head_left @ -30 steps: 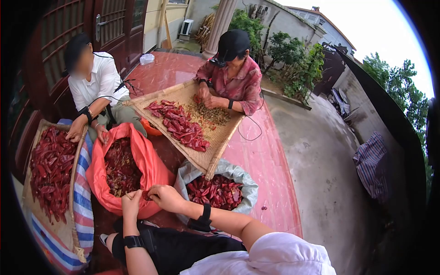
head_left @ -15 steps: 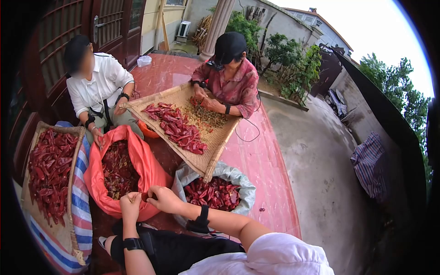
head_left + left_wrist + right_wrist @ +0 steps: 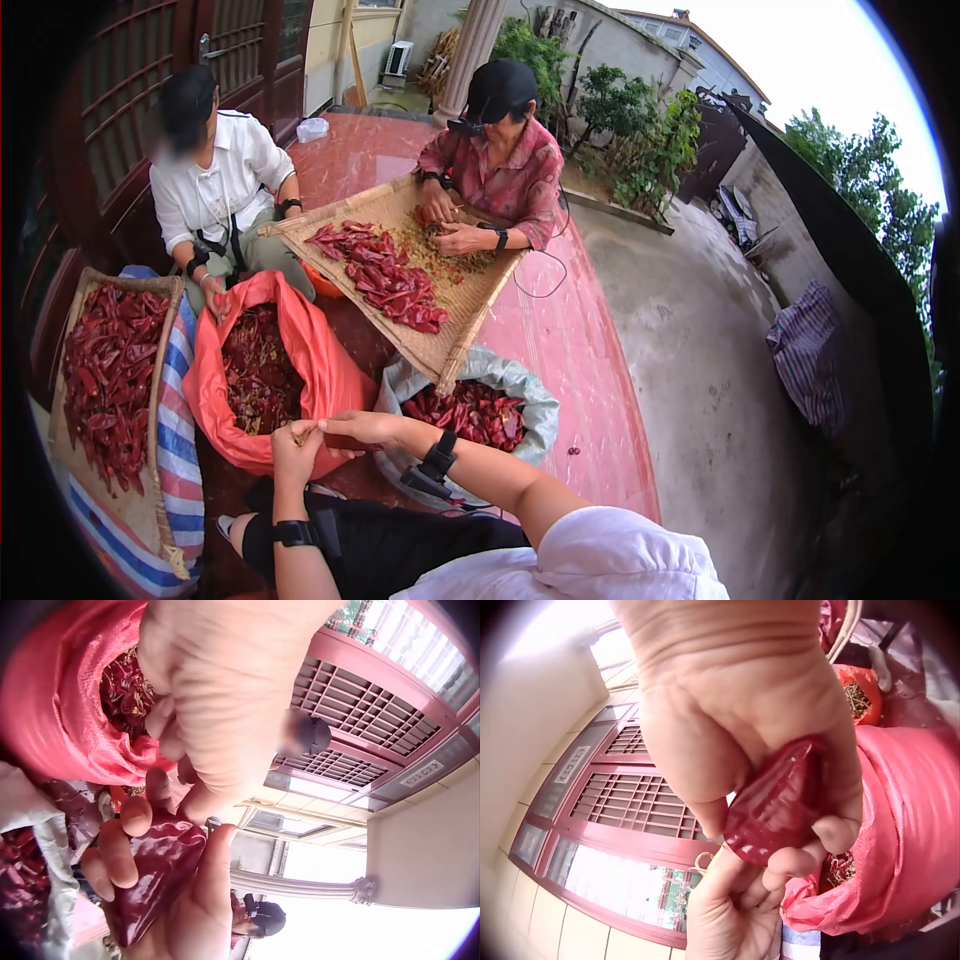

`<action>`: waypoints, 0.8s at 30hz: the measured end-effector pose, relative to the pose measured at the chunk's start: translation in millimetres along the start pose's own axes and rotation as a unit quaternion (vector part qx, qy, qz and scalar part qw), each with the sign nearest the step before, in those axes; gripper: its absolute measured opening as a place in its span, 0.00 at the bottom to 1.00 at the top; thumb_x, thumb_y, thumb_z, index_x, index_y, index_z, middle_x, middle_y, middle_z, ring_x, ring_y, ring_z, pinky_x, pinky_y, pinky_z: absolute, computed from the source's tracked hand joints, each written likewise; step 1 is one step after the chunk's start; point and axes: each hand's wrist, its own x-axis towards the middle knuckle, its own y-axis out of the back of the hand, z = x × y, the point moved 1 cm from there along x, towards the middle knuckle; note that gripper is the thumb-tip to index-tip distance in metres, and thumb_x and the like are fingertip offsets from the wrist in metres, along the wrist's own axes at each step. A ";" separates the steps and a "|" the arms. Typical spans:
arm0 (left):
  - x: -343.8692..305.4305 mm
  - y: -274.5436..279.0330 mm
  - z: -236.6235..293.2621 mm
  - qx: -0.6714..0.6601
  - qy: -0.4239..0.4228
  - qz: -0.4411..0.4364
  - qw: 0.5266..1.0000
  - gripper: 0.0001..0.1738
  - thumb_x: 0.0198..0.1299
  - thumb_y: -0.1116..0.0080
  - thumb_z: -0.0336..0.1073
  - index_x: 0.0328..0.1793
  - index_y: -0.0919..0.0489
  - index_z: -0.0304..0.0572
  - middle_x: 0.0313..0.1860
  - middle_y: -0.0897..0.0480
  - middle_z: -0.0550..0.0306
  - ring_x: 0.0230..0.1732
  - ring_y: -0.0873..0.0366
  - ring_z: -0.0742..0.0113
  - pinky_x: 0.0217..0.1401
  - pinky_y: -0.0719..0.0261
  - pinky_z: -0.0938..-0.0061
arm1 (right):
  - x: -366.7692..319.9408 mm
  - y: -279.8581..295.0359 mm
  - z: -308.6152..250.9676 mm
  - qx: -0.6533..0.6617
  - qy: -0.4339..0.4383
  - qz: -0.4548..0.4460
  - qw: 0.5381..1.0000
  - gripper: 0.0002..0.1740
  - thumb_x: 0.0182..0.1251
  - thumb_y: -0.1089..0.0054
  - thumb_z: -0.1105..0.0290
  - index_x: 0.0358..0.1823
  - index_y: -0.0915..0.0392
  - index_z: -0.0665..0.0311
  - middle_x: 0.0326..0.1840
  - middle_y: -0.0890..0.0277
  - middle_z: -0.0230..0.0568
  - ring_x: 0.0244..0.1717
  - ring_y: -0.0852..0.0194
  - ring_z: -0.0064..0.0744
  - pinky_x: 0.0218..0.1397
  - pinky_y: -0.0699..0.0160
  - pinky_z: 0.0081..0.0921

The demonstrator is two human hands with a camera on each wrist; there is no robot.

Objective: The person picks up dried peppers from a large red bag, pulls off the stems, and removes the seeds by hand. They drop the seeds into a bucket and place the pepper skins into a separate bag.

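Observation:
My right hand [image 3: 362,428] grips a glossy dark red dried chili [image 3: 780,799], its fingers wrapped along the pod. In the right wrist view, the wide end of the chili faces my left hand [image 3: 293,455]. That hand's fingertips pinch at this end, where a thin, pale, curved stem [image 3: 702,862] shows. From the left wrist, the same chili [image 3: 163,862] lies across the right palm with the left fingers right at its top. Both hands meet over the near rim of a red woven sack [image 3: 340,385] holding dark chilies and stem bits.
A pale sack [image 3: 540,415] of red chilies stands right of the red one. A woven tray [image 3: 285,228] with chilies and stems spans between two seated people. At left, another tray [image 3: 150,490] of chilies rests on a striped bag [image 3: 182,420].
My right hand has come closer to my left, its fingers turning flatter over the chili. The person in white moved one hand from the left tray to the red sack and lowered their head.

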 end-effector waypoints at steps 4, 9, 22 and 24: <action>4.8 0.1 -17.9 0.006 -0.013 0.012 1.000 0.06 0.55 0.44 0.26 0.28 0.22 0.30 0.17 0.27 0.68 0.19 0.35 0.84 0.21 0.40 0.84 | -11.6 -3.6 -10.4 0.001 -0.044 -0.002 0.999 0.25 0.70 0.61 0.47 0.34 0.27 0.62 0.23 0.32 0.28 0.19 0.41 0.17 0.19 0.44 0.15; 4.4 -1.5 -12.5 -0.036 0.008 0.034 0.999 0.06 0.56 0.43 0.27 0.29 0.22 0.32 0.18 0.27 0.68 0.20 0.35 0.83 0.22 0.39 0.85 | 4.2 4.8 9.8 0.079 -0.024 -0.037 0.996 0.23 0.70 0.59 0.48 0.37 0.29 0.62 0.26 0.35 0.26 0.21 0.44 0.16 0.21 0.46 0.14; 11.6 19.9 -36.7 -0.408 0.148 0.081 0.897 0.06 0.63 0.51 0.35 0.36 0.26 0.43 0.15 0.42 0.74 0.13 0.50 0.85 0.14 0.53 0.86 | 14.1 -17.4 61.0 0.135 0.113 0.161 0.971 0.16 0.73 0.63 0.58 0.33 0.32 0.59 0.20 0.41 0.24 0.19 0.49 0.16 0.20 0.49 0.16; 10.5 21.2 -34.6 -0.409 0.161 0.040 0.897 0.05 0.63 0.52 0.35 0.36 0.28 0.44 0.16 0.42 0.73 0.13 0.49 0.84 0.14 0.52 0.86 | 0.1 -5.4 53.0 0.130 0.131 0.146 0.972 0.14 0.73 0.63 0.60 0.32 0.33 0.59 0.22 0.40 0.24 0.20 0.47 0.15 0.22 0.48 0.14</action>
